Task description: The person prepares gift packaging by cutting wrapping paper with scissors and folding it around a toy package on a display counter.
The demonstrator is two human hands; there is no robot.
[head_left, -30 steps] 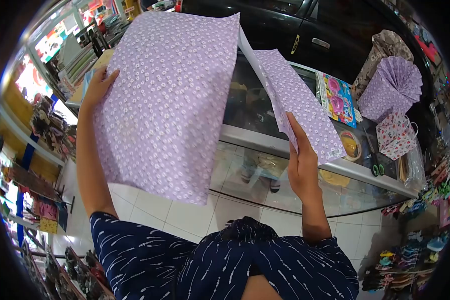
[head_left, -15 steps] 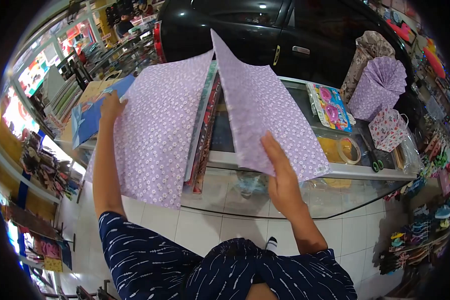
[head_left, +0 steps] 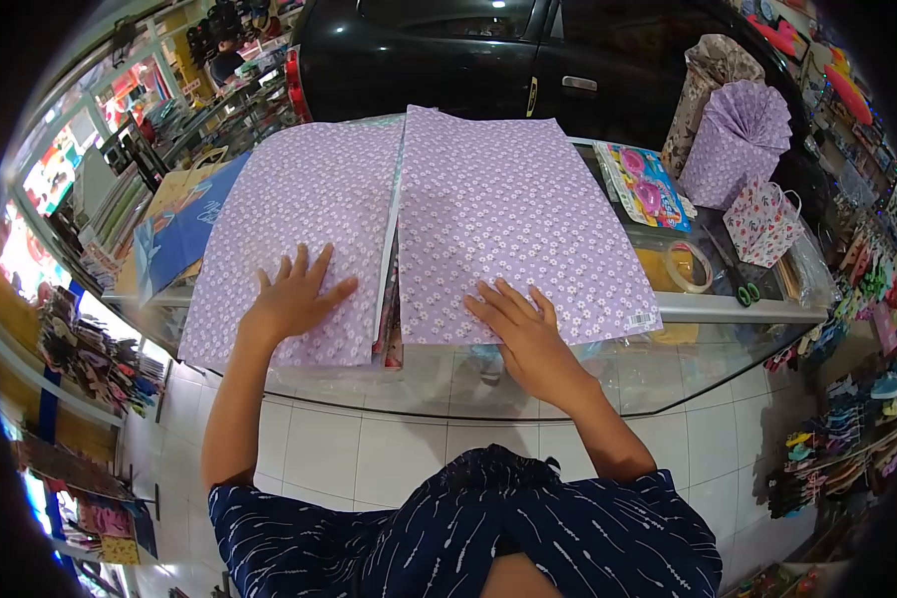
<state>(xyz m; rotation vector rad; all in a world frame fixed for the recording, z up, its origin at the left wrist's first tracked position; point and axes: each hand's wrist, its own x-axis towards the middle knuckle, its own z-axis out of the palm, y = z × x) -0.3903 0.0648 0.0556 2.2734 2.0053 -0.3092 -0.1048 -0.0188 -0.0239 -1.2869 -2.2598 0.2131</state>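
Two pieces of purple paper with small white flowers lie side by side on a glass counter. My left hand (head_left: 295,299) rests flat on the left flowered paper (head_left: 289,199), fingers spread. On the lower part of the right flowered paper (head_left: 508,219) lies my right hand (head_left: 528,334), its fingers stretched out. A barcode label (head_left: 640,320) shows at that paper's lower right corner. Between the two pieces, a narrow gap reveals edges of other patterned sheets (head_left: 393,299) beneath; most of these are hidden.
To the right are green-handled scissors (head_left: 747,293), a tape roll (head_left: 688,265), a colourful toy pack (head_left: 646,189), a small patterned gift bag (head_left: 764,224) and a pleated purple wrapped parcel (head_left: 736,145). Blue bags (head_left: 184,234) lie left. A black car (head_left: 448,70) stands behind the glass counter (head_left: 728,311).
The right piece, raised and folded up half a second ago, now lies flat. My left hand has moved from the far left edge onto the left paper; the right hand has shifted slightly left.
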